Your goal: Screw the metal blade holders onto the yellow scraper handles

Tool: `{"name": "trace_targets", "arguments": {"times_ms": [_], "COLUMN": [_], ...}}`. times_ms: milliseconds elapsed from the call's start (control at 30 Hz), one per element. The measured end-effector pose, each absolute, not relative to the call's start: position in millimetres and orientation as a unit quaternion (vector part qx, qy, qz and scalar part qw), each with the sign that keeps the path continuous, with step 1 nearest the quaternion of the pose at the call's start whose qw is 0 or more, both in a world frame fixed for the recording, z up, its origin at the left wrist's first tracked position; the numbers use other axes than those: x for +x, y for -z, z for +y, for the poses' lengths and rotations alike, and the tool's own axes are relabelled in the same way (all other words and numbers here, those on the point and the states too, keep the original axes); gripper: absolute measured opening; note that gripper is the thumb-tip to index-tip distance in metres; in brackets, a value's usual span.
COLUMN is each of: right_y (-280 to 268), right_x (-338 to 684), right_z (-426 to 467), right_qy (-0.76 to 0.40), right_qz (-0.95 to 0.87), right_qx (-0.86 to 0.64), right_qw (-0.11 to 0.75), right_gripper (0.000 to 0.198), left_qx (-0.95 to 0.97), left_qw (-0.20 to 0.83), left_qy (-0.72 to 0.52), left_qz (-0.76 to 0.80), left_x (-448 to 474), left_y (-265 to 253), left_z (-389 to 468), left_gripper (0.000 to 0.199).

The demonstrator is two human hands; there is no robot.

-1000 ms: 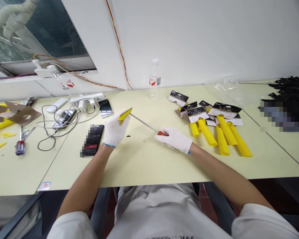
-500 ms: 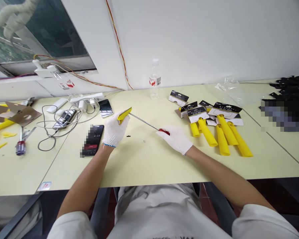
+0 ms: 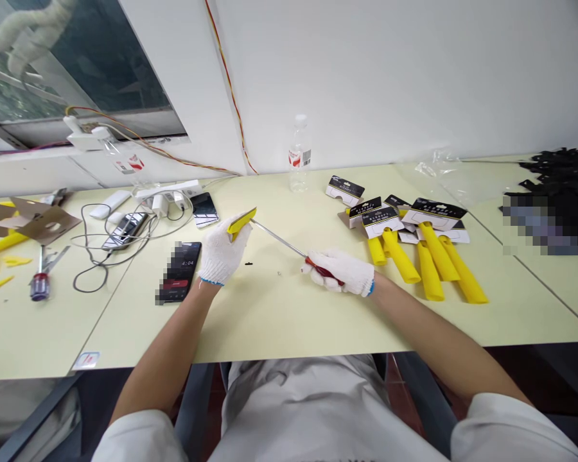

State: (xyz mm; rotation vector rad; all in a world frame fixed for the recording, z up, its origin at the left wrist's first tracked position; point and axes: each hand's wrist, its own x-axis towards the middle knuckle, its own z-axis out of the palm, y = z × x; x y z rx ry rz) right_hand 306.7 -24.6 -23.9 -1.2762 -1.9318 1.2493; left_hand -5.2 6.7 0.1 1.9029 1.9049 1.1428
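My left hand (image 3: 223,252), in a white knit glove, is closed around a flat yellow plastic piece (image 3: 242,220) and holds it above the table. What kind of piece it is I cannot make out, as the glove covers part of it. My gloved right hand (image 3: 344,269) grips a screwdriver (image 3: 325,271) by its red handle. The long metal shaft slants up to the left, and its tip meets the lower right side of the yellow piece. A small black part (image 3: 248,264) lies on the table between my hands, close to the left one.
Yellow tubes (image 3: 440,253) with black-and-white cards lie at the right, before a black pile (image 3: 559,179). A clear bottle (image 3: 299,157) stands by the wall. On the left are a phone (image 3: 179,273), tangled cables (image 3: 101,256), another screwdriver (image 3: 40,285) and brown cardboard (image 3: 38,221).
My right hand has shifted slightly right and down and turned on the screwdriver, so more of the red handle shows. My left hand and the yellow piece have barely moved.
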Motion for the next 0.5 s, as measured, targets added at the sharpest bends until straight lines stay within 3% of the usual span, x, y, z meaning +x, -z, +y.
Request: {"name": "trace_targets", "arguments": {"times_ms": [300,500], "right_y": [34.1,36.2], "right_x": [297.5,297.1], "right_z": [-31.8,-30.3], "right_qy": [-0.340,-0.284], "right_qz": [-0.710,-0.730], "right_qx": [-0.546,-0.551], "right_qw": [0.287,0.288], "right_gripper": [0.035,0.030], "left_qx": [0.656,0.648], "left_qw": [0.094,0.097], "left_qy": [-0.372,-0.362], "left_qz": [0.650,0.663], "left_x": [-6.2,-5.2], "left_y": [0.8,-0.7], "left_z": [7.6,6.8], "left_gripper": [0.033,0.030]}}
